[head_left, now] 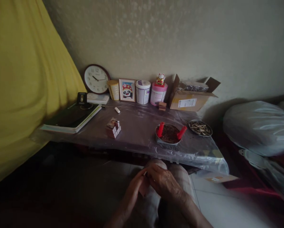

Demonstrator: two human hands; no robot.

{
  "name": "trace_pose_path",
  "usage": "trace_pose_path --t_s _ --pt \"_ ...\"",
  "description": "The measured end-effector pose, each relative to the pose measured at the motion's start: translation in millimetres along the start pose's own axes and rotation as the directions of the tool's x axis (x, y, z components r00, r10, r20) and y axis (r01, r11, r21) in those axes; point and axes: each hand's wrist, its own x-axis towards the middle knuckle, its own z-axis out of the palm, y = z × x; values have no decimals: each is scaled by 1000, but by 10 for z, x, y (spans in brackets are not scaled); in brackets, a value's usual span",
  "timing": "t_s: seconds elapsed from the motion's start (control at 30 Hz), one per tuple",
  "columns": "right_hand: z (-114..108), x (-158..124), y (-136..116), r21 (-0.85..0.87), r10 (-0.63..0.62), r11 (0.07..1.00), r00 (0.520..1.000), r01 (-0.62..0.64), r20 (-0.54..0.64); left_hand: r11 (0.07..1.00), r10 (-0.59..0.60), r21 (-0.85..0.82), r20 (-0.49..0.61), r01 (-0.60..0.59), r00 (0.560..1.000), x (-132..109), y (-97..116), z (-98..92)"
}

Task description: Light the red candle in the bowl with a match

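Observation:
Both hands meet low in front of me, below the table's front edge and over my knees. My left hand [132, 190] has its fingers curled around a small reddish box [144, 187]. My right hand [164, 182] lies partly over the left, its fingers pinched on a tiny pale thing [145, 173] at the box's top, too small to name. On the table above the hands stands a round metal dish [167, 141] with two red candles [160, 129] leaning in dark material.
The plastic-covered table [137, 123] carries a small cube-like box [113, 127], a dish of sticks [200, 128], books [72, 118], a clock [96, 79], a framed picture [127, 90], jars [143, 91] and an open carton [189, 96]. Yellow cloth [20, 79] hangs left; a plastic-wrapped bundle [258, 126] lies right.

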Motion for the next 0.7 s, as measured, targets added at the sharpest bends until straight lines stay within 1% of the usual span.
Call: trace_pose_path --t_s 0.07,0.13,0.23,0.3,0.37,0.5,0.7 --pt "-25 4 9 16 2 1000 1000 -2 6 998 6 57 -3 -6 1000 -17 41 32" --pt "-84 12 12 48 27 998 1000 -28 9 998 -1 70 1 1 1000 -27 79 60" --pt "-200 21 32 188 141 972 990 -139 1 998 -24 62 0 24 1000 -38 149 107" --pt "-255 17 71 297 238 929 971 -222 -20 995 -51 84 -35 54 998 -51 207 145" --pt "-279 8 122 365 296 895 953 -255 -60 993 -64 95 -67 70 996 -71 266 182" --pt "-285 -5 182 426 317 874 939 -233 -136 997 -58 41 -70 61 996 -103 345 227" --pt "-311 -4 85 409 239 901 951 -142 -196 999 -49 -24 -57 47 997 -69 329 217"
